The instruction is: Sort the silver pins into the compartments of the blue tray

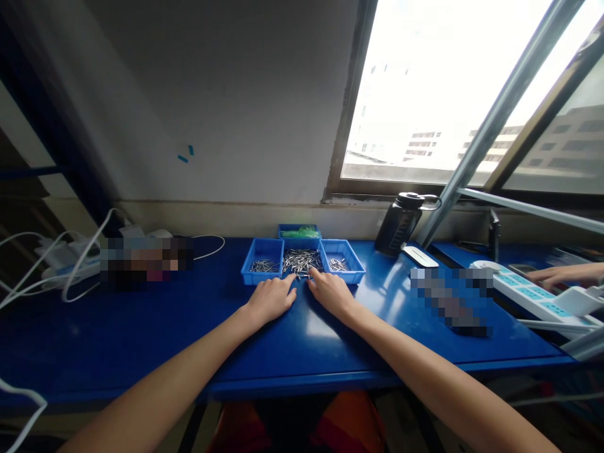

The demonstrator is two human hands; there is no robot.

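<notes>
A heap of small shiny metal pins [302,259] lies between two blue bins, at the middle of the blue table. My left hand [270,300] rests at the heap's near left edge, its index finger stretched toward the pins and its thumb apart from it. Across from it, my right hand [331,292] has thumb and index finger close together at the near right edge; what is between them is too small to tell. The left blue bin [247,269] and the right blue bin [357,275] each hold some similar metal pins.
Behind the heap stands another blue bin [279,230] with a green plastic bag [302,232]. A black bottle [399,225], a white device [419,257] and a power strip [531,292] are at the right. White cables [78,270] run along the left. Another person's hand [566,275] shows far right.
</notes>
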